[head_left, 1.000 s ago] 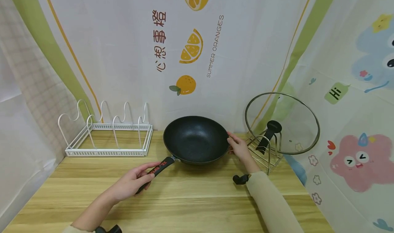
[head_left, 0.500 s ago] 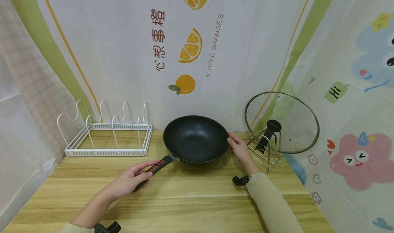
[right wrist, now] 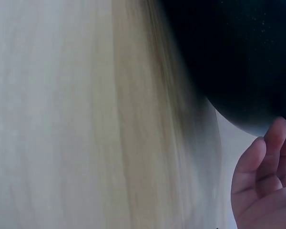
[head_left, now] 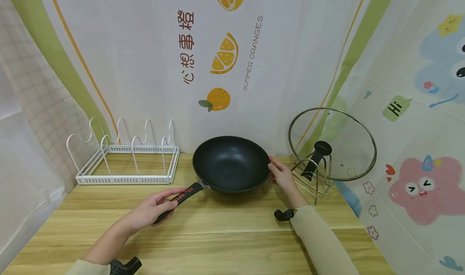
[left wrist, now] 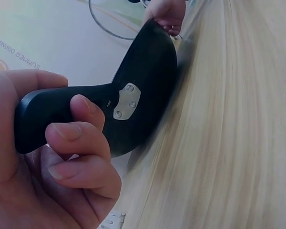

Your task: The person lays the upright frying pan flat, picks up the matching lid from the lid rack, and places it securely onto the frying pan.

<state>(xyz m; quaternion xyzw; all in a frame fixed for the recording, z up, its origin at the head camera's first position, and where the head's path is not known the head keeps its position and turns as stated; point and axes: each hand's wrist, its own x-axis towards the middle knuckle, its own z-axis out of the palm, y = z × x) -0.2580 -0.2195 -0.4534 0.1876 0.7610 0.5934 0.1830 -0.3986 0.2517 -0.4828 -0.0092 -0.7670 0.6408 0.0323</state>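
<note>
A black wok (head_left: pixel 232 166) sits in the middle of the wooden table, its bowl facing up. Its long black handle (head_left: pixel 189 192), with red lettering, points toward the front left. My left hand (head_left: pixel 149 212) grips this handle near its end; in the left wrist view, curled fingers (left wrist: pixel 81 167) show under it, and a riveted metal bracket (left wrist: pixel 127 101) joins handle to bowl. On the opposite side my right hand (head_left: pixel 283 178) holds the wok's right edge with thumb and fingers. The right wrist view shows curled fingertips (right wrist: pixel 275 136) against the dark bowl, partly cut off.
A white wire rack (head_left: pixel 125 180) stands at the back left. Close beside my right hand, a gold wire stand (head_left: pixel 317 184) bears a large glass lid (head_left: pixel 348 146) with a black knob. Printed curtains (head_left: pixel 145 65) hang right behind the table.
The wok's handle end and my left hand have shifted slightly left and up in the head view. My right hand and the bowl have hardly moved.
</note>
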